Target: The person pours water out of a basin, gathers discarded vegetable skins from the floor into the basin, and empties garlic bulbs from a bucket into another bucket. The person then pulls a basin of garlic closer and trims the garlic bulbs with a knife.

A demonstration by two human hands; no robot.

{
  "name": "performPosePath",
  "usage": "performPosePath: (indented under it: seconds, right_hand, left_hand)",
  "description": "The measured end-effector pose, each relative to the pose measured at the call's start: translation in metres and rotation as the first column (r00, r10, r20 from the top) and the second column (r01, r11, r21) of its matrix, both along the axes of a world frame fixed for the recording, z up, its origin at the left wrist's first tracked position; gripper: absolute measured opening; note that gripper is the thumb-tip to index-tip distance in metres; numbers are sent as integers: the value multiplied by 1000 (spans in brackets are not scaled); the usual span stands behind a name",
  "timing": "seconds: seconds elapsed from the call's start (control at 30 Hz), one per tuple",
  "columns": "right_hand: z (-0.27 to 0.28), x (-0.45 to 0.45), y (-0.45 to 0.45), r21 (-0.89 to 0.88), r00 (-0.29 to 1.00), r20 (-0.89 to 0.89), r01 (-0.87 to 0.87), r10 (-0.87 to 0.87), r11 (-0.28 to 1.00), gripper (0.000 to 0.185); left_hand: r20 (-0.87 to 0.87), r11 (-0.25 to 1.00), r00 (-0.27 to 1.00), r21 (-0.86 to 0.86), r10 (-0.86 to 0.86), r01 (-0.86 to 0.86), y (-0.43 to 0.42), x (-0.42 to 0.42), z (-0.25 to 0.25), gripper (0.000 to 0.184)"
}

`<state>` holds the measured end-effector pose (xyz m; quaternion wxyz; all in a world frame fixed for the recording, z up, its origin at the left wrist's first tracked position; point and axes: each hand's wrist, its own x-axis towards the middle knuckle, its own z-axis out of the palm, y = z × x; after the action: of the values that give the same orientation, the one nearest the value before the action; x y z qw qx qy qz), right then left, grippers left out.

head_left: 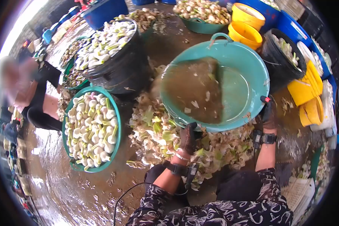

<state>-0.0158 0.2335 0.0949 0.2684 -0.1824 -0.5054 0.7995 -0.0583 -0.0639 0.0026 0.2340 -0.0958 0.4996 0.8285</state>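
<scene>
While the gloved left hand [188, 140] clasps the near rim of a round teal plastic tub [237, 60], the gloved right hand [267, 116] grasps its right edge. The tub is just beyond loose garlic peelings [156, 130]. To their left stands a green basin [118, 132] of white garlic bulbs [90, 132], and beyond it a heaped black bucket [120, 73].

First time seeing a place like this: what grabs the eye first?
Probably the big turquoise tub right of centre, with the left hand and right hand at its rim. Next, at left, white garlic bulbs filling a green basket; then yellow buckets, upper right.
</scene>
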Motion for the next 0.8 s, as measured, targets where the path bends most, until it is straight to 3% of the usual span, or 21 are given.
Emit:
performPosePath:
  seconds: [0.03,0.1,0.17,0.23,0.27,0.3,0.33,0.37,0.4,0.43,0.5,0.57,0.63,0.67,0.77,0.8]
  right_hand:
    - [-9,7,9,11,993,115,10,-11,1000,39]
    - [-13,11,-1,128,982,143,102,-120,987,35]
    - [-1,14,-10,268,962,255,26,-97,963,32]
    - [18,13,-25,304,935,347,-38,-73,952,33]
    - [30,12,-34,296,922,382,-65,-56,953,35]
    - [43,7,-47,318,946,318,-36,-71,947,32]
    - [49,2,-53,340,964,252,-8,-83,940,30]
    - [48,-2,-50,337,966,247,-6,-82,941,30]
    - [46,-6,-46,357,976,203,2,-80,934,29]
    - [46,-8,-45,352,979,191,6,-78,936,29]
    - [52,-13,-48,344,983,167,12,-73,939,28]
    - [66,-18,-55,520,985,-6,148,-170,841,22]
    - [81,-13,-55,515,984,42,127,-173,848,21]
    - [85,-10,-53,514,986,73,93,-151,853,21]
    - [73,-4,-34,496,981,94,101,-169,862,26]
    - [76,0,-35,478,977,129,87,-167,874,27]
  left_hand:
    - [13,1000,1000,4,-27,27,-2,0,-5,32]
    - [90,998,995,-49,36,-31,-4,-8,-4,36]
    - [129,994,986,15,104,-107,-11,-16,-3,32]
    - [43,989,990,50,134,-137,-26,-19,-1,22]
    - [-226,987,972,-123,70,-99,-32,-20,-18,18]
    - [-234,987,970,-130,62,-94,-36,-19,-16,18]
    - [-533,901,843,-396,-71,-175,-40,-19,-15,19]
    - [-720,743,637,-580,-276,-334,-42,-18,-13,21]
    - [-739,754,617,-561,-269,-343,-43,-18,-18,34]
    - [-740,751,617,-562,-270,-346,-42,-17,-20,34]
    - [-545,888,833,-426,-97,-176,-37,-14,-24,36]
    - [-136,992,983,21,123,-122,-32,-17,-40,36]
    - [-604,907,774,-411,-192,-95,-30,-6,-36,37]
    - [-478,950,862,-313,-168,12,-28,-5,-30,41]
    - [-547,969,830,-246,-110,-34,-19,1,-34,34]
    - [-453,982,879,-174,-147,75,-16,7,-23,28]
